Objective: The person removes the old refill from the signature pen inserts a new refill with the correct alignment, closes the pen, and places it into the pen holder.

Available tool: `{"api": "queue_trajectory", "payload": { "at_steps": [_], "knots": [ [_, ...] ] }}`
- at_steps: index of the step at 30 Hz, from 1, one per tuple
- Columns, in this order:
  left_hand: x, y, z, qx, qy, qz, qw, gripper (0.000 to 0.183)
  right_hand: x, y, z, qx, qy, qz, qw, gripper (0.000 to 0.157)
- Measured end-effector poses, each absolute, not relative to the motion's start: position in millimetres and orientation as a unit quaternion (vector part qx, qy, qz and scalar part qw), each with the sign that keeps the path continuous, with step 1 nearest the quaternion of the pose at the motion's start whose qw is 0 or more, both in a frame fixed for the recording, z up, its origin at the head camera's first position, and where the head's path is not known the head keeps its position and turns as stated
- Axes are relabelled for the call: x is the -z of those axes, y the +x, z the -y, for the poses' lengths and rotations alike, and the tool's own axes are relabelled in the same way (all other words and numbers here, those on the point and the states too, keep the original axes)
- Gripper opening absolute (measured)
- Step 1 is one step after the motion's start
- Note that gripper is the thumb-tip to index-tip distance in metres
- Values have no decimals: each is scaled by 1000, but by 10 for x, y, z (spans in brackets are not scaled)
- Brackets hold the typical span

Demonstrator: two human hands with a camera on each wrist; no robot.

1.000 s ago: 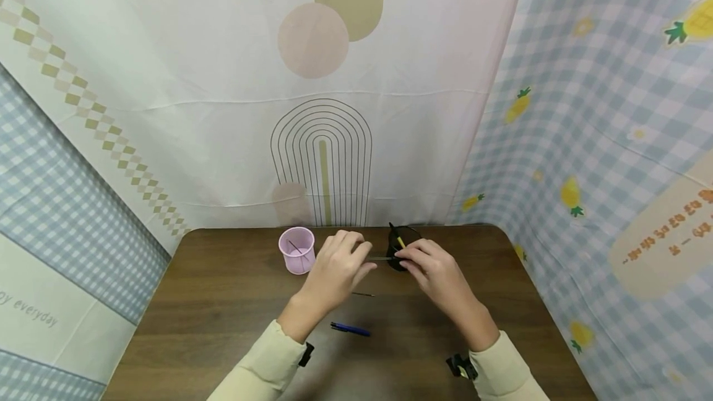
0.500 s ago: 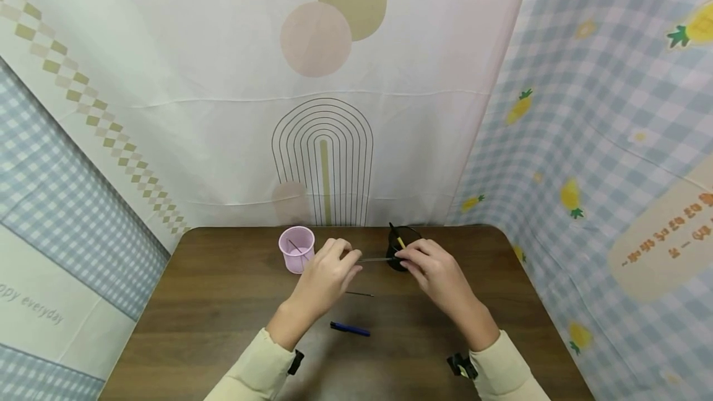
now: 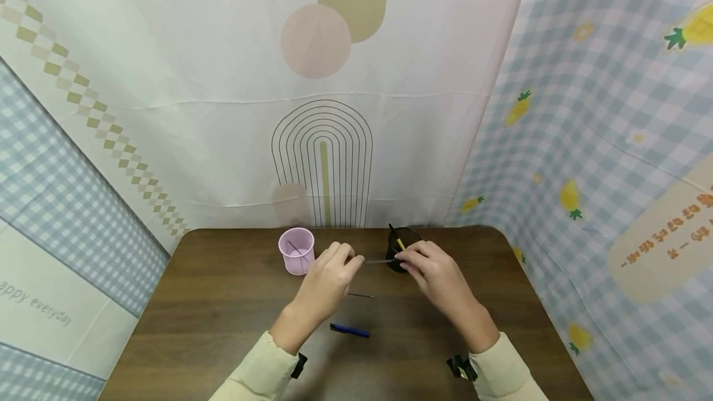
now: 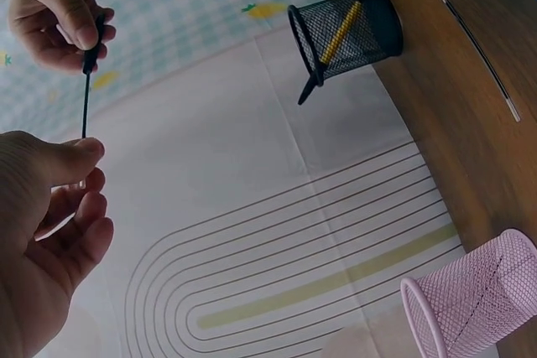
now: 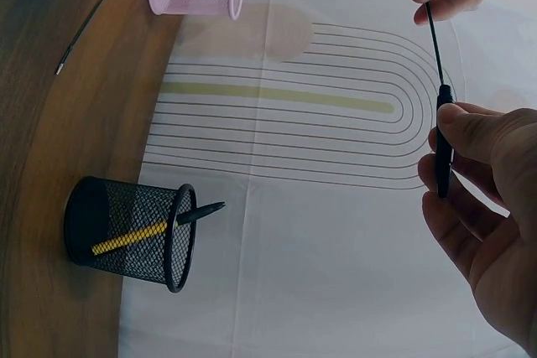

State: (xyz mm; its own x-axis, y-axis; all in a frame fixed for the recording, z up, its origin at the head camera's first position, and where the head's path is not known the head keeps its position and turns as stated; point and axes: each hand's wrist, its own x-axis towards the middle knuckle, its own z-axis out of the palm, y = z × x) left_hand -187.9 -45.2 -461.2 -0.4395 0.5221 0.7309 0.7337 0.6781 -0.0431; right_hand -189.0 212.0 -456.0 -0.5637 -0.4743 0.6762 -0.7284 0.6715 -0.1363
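Above the table, my right hand grips a slim black pen barrel between thumb and fingers. From the barrel's end runs a thin dark refill, pointing toward my left hand. Left thumb and index finger pinch the refill's far end, as the left wrist view shows. Below the hands, another thin refill with a pale tip lies on the wooden table. A blue pen lies nearer to me.
A pink mesh cup with a thin stick inside stands at the back, left of the hands. Behind the right hand is a black mesh cup holding a yellow and black pen. Patterned cloth hangs behind the table.
My left hand moved left, baring more of the refill, then came slightly back to the right. The right hand has stayed nearly still with the barrel.
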Motion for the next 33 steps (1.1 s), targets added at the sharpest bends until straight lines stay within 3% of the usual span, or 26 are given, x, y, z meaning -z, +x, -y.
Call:
{"api": "queue_trajectory", "payload": {
  "at_steps": [6,12,33],
  "knots": [
    [4629,-1864,448,233,-369,836,332,7,4551,-1875,-2117,-206,351,861,306,23],
    [4623,-1852,433,319,-360,824,300,11,4539,-1862,-2118,-210,347,865,296,21],
    [4579,-1910,384,356,-347,815,299,14,4510,-1871,-2104,-207,357,859,303,21]
  ]
}}
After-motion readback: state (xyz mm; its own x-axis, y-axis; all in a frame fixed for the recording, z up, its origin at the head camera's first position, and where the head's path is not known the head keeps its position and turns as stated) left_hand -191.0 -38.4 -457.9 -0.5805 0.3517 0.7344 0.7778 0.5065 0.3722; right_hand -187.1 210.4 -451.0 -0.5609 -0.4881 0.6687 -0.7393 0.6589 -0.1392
